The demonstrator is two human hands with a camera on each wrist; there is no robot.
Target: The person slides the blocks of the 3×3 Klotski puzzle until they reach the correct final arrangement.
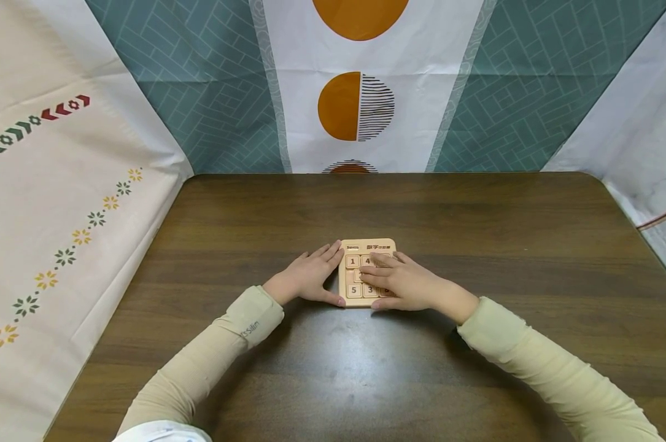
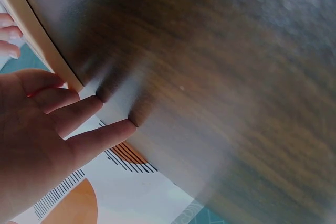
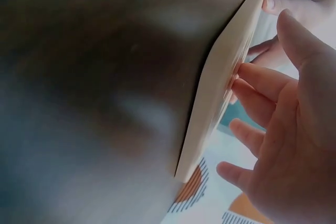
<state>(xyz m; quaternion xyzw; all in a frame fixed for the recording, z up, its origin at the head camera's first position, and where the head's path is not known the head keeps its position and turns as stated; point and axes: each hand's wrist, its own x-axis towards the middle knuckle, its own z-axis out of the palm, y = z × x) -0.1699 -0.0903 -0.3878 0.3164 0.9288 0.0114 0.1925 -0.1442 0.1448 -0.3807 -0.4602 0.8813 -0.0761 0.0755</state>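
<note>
A pale wooden number-slide puzzle (image 1: 359, 242) lies flat on the brown table, with square numbered tiles; 1, 4, 5 and 3 are readable. My left hand (image 1: 310, 277) is spread along its left side, the thumb at the lower left corner and the index finger near the upper left. From the right, my right hand (image 1: 412, 283) reaches over the board, fingertips resting on tiles in the middle and upper rows and hiding several of them. In the right wrist view, two fingers of the right hand (image 3: 286, 129) touch the top of the puzzle (image 3: 205, 103).
The dark wood-grain table (image 1: 333, 380) extends around the puzzle on all sides. A patterned cloth (image 1: 228, 92) hangs along the back edge, and an embroidered white cloth (image 1: 45, 233) lines the left side. Pale fabric (image 1: 642, 141) covers the right side.
</note>
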